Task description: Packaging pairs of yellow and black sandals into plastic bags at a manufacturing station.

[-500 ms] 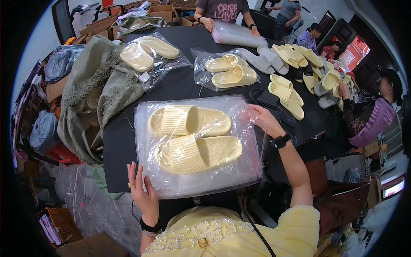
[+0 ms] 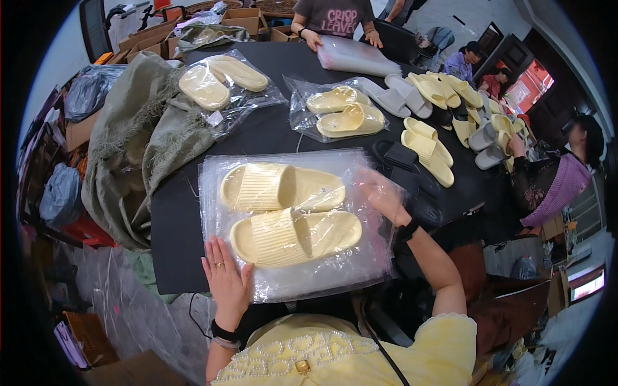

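Slippers (image 2: 280,235) in clear bag (image 2: 309,273) on black table (image 2: 177,244); left hand (image 2: 228,276) flat, unclenched, at bag's lower-left edge; right hand (image 2: 381,196) blurred at right side, grip unclear.

1. Left hand (image 2: 228,276): palm down and flat, fingers (image 2: 217,255) straight and pointing away from the body, thumb (image 2: 247,276) angled off to the right.
2. Left forearm (image 2: 219,363): rising from the lower edge.
3. Right hand (image 2: 381,195): blurred, farther forward than the left.
4. Right forearm (image 2: 434,262): angled forward and inward from a bent elbow (image 2: 458,293).
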The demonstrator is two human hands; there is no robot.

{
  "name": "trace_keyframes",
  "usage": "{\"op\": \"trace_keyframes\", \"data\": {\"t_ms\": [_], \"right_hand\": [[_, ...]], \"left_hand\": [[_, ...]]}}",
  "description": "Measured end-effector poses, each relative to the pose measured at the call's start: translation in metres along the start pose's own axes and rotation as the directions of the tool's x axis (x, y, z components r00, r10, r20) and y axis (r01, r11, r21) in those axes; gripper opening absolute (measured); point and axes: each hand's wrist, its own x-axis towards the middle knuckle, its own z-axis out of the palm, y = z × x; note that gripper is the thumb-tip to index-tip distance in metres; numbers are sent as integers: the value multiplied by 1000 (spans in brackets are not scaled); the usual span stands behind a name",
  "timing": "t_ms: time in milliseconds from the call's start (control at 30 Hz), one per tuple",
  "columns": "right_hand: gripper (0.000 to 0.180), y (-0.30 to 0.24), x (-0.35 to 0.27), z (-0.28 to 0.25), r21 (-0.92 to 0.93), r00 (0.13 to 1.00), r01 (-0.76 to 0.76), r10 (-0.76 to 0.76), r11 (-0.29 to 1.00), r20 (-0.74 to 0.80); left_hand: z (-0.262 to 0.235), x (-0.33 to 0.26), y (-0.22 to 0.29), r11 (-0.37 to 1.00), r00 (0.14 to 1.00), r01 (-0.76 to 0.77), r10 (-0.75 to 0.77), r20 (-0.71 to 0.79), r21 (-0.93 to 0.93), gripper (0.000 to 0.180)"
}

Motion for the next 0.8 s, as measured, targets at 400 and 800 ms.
{"op": "trace_keyframes", "data": {"t_ms": [400, 800], "right_hand": [[34, 0, 1, -21, 540, 938, -339, 324, 771, 126], [28, 9, 7, -6, 177, 974, -226, 226, 958, 21]], "left_hand": [[2, -1, 1, 998, 1000, -11, 13, -19, 63, 69], [4, -1, 3, 998, 999, -8, 11, -52, 67, 74]]}}
